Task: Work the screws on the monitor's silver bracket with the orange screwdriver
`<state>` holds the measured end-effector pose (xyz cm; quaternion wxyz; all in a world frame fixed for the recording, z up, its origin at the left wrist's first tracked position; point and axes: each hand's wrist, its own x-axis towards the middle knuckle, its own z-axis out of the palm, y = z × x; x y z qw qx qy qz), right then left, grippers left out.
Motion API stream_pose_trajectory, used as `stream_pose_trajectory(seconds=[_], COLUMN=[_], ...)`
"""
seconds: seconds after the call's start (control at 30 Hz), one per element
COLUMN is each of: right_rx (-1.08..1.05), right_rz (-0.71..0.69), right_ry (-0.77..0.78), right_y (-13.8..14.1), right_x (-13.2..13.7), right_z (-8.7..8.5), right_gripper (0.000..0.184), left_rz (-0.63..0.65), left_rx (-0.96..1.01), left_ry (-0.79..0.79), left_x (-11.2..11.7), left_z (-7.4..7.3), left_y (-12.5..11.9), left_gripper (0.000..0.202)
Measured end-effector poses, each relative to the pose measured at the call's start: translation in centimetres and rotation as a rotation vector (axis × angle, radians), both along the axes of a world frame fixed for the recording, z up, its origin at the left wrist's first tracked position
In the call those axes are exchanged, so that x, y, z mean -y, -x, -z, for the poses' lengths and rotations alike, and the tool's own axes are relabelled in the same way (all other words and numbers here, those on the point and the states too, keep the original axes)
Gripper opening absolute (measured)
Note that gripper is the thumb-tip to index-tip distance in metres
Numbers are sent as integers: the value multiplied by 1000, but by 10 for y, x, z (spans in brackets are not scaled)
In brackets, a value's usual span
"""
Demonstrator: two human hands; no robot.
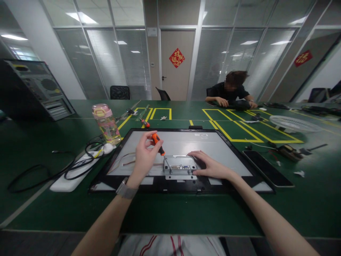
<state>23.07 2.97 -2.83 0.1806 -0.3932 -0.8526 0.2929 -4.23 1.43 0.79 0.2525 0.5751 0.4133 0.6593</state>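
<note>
My left hand (146,153) is closed around the orange and black handle of a screwdriver (158,144). The shaft slants down to the right, and its tip meets the near left part of a metal bracket with video ports (177,167). My right hand (209,165) rests on the right end of that bracket, fingers spread, thumb near its front edge. Beneath both lies a monitor panel (183,142), face down, with a grey metal back and a black frame. Thin wires (129,163) run across the panel left of the bracket.
On the left are a white power strip (77,174) with black cables, a pink-lidded bottle (106,124) and a computer case (39,89). Behind the panel lies another screwdriver (145,123). On the right is a black phone (266,169). Across the table sits a person (231,90).
</note>
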Motion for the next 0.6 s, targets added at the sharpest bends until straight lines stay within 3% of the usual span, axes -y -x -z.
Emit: stream_pose_trajectory(seconds=[0.6], right_rx=[15], right_rz=[7], right_ry=[-4], right_y=[0], right_x=[-1], right_z=[1], right_gripper=[68], left_rz=[15], left_rx=[-191], left_ry=[-144], left_x=[7], left_z=[4], left_y=[-3], left_gripper=[32])
